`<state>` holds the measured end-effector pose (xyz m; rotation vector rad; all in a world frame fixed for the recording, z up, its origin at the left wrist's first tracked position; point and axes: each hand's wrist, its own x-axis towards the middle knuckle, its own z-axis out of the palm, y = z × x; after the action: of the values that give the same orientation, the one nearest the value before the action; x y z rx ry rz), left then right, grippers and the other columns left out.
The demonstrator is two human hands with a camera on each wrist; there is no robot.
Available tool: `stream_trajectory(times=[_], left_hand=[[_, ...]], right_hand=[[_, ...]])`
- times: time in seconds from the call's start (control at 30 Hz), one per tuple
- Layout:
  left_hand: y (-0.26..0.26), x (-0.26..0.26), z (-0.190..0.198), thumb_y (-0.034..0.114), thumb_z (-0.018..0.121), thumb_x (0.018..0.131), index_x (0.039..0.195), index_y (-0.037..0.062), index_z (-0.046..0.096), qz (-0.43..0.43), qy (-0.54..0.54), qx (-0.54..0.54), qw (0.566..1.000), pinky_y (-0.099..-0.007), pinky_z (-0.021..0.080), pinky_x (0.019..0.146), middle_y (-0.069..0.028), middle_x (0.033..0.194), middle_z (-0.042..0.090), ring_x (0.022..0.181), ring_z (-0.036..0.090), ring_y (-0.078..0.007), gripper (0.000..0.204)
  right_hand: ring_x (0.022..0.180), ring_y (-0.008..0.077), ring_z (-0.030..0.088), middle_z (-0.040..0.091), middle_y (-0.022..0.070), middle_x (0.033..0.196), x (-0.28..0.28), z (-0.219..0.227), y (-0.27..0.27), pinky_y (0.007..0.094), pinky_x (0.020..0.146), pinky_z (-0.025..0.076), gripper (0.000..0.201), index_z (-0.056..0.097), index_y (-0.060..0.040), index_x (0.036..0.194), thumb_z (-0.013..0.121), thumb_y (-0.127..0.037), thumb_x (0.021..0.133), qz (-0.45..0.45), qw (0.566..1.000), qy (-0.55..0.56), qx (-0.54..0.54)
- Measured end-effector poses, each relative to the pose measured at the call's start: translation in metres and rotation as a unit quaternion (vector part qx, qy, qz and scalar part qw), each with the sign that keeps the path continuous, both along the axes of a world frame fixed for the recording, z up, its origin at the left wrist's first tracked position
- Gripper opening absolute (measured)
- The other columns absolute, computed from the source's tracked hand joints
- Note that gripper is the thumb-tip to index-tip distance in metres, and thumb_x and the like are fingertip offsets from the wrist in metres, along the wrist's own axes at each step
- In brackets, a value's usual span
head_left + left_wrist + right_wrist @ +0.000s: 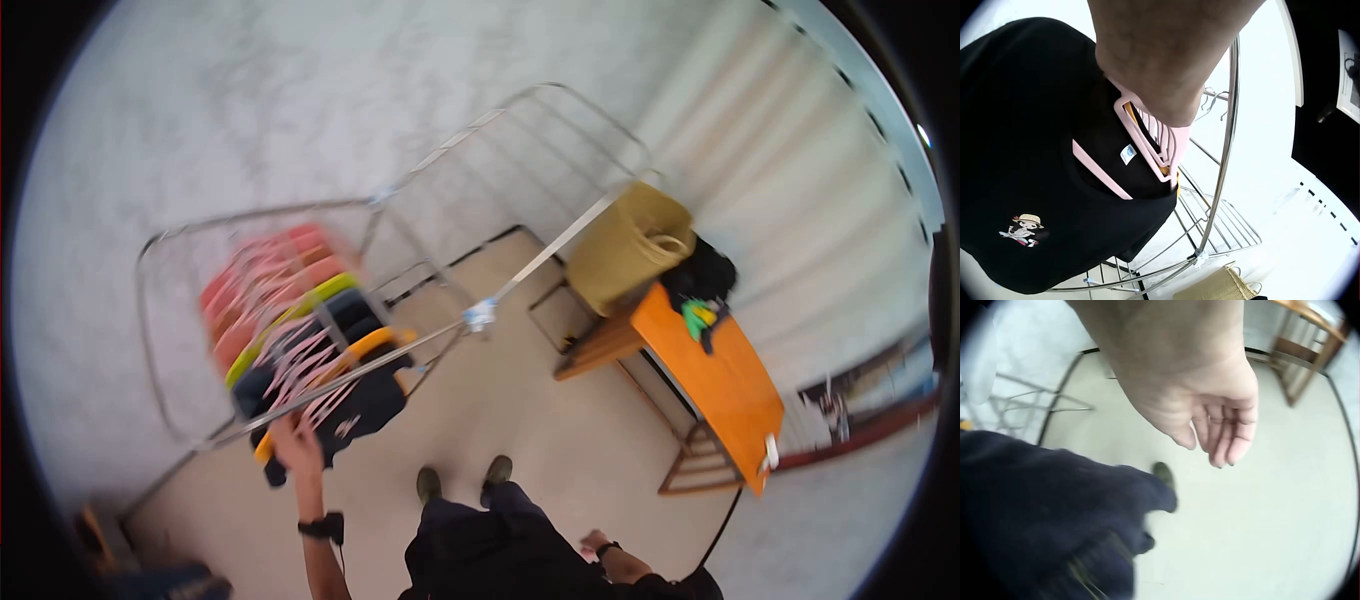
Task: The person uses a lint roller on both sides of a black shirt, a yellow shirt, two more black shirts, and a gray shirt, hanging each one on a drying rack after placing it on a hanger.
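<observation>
The black shirt (1035, 137) hangs lengthwise downward on a pink hanger (1100, 170) at the rack (550, 253), print (1022, 230) facing the person, beside the left hand (297, 448), its grip unclear, well apart from the loosely curled, unladen right hand (1210, 400).

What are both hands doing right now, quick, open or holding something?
Left hand: up at a pink hanger; can't tell if it's gripping.
Right hand: open, holding nothing.
</observation>
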<state>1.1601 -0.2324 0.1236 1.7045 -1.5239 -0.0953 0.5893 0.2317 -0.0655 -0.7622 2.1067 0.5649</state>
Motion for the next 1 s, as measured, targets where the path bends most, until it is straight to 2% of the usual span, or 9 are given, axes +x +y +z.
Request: stream_trajectory(times=[0.07,0.1,0.27,0.37,0.5,0.7,0.8,0.87,1.0], left_hand=[[0.000,-0.002,0.002,0.011,0.063,0.092,0.111,-0.0014,0.059,0.024,0.056,-0.057,0.997,-0.0416,0.047,0.082,-0.0167,0.101,0.062,0.092,0.058,-0.0341,0.023],[0.003,0.005,-0.009,0.019,0.061,0.096,0.110,-0.0057,0.054,0.084,-0.064,-0.108,0.989,-0.0422,0.046,0.082,-0.0208,0.101,0.058,0.090,0.056,-0.0365,0.029],[0.050,-0.121,0.057,0.006,0.050,0.096,0.089,-0.0018,0.042,-0.092,0.023,-0.060,0.994,-0.0376,0.039,0.073,-0.0157,0.082,0.041,0.075,0.042,-0.0301,0.013],[0.048,-0.218,0.008,0.002,0.052,0.087,0.077,-0.0003,0.044,-0.184,0.026,-0.002,0.983,-0.0373,0.038,0.063,-0.0115,0.069,0.038,0.064,0.040,-0.0267,0.013],[0.038,-0.367,0.033,0.006,0.059,0.085,0.079,0.0016,0.047,-0.352,0.032,0.118,0.928,-0.0378,0.039,0.059,-0.0116,0.067,0.043,0.061,0.046,-0.0291,0.014],[0.014,-0.503,0.049,0.008,0.066,0.084,0.080,0.0044,0.049,-0.426,-0.041,0.146,0.892,-0.0396,0.041,0.057,-0.0108,0.067,0.049,0.060,0.052,-0.0304,0.017],[0.012,-0.551,0.051,0.009,0.067,0.084,0.084,0.0049,0.053,-0.432,-0.051,0.169,0.885,-0.0390,0.044,0.058,-0.0107,0.068,0.054,0.060,0.056,-0.0287,0.014],[0.008,-0.587,0.050,0.010,0.067,0.084,0.086,0.0049,0.055,-0.432,-0.055,0.192,0.880,-0.0386,0.046,0.058,-0.0107,0.068,0.057,0.061,0.058,-0.0278,0.013],[-0.025,-0.659,0.044,0.010,0.066,0.085,0.088,0.0048,0.058,-0.496,-0.048,0.207,0.842,-0.0370,0.048,0.059,-0.0115,0.071,0.061,0.063,0.062,-0.0276,0.011]], right_hand=[[0.064,0.0255,0.071,0.074,0.0138,0.086,0.033,0.059,0.048,0.0340,0.062,0.059,0.024,0.071,0.0017,0.087,0.060,-0.019,0.086,-0.348,0.931,-0.004,0.113],[0.064,0.0255,0.071,0.074,0.0138,0.086,0.044,0.072,0.061,0.0340,0.062,0.059,0.024,0.071,0.0017,0.087,0.060,-0.019,0.086,-0.393,0.914,-0.007,0.104],[0.060,0.0194,0.071,0.073,0.0092,0.073,0.067,0.100,0.042,0.0338,0.057,0.060,0.027,0.072,0.0046,0.088,0.064,-0.021,0.089,-0.470,0.874,-0.114,-0.037],[0.064,0.0206,0.071,0.073,0.0111,0.076,0.044,0.062,0.017,0.0347,0.057,0.061,0.027,0.072,0.0038,0.088,0.061,-0.021,0.090,-0.506,0.834,-0.164,-0.146],[0.062,0.0210,0.070,0.073,0.0120,0.077,-0.038,0.012,-0.021,0.0346,0.056,0.061,0.028,0.072,0.0032,0.088,0.060,-0.022,0.090,-0.517,0.809,-0.208,-0.188],[0.079,0.0280,0.071,0.072,0.0086,0.086,-0.199,-0.086,-0.049,0.0411,0.069,0.058,0.024,0.071,-0.0132,0.096,0.065,-0.028,0.078,-0.246,0.933,-0.215,-0.152],[0.070,0.0241,0.071,0.072,0.0084,0.080,-0.263,-0.044,-0.085,0.0373,0.063,0.059,0.021,0.071,-0.0094,0.097,0.061,-0.023,0.084,0.012,0.980,-0.083,-0.178],[0.064,0.0195,0.070,0.072,0.0103,0.076,-0.291,-0.025,-0.103,0.0327,0.055,0.058,0.020,0.070,-0.0030,0.096,0.059,-0.017,0.088,-0.474,0.787,-0.147,-0.367],[0.060,0.0183,0.069,0.071,0.0120,0.074,-0.324,-0.014,-0.127,0.0306,0.050,0.057,0.021,0.069,0.0022,0.094,0.058,-0.016,0.090,-0.472,0.779,-0.139,-0.389]])
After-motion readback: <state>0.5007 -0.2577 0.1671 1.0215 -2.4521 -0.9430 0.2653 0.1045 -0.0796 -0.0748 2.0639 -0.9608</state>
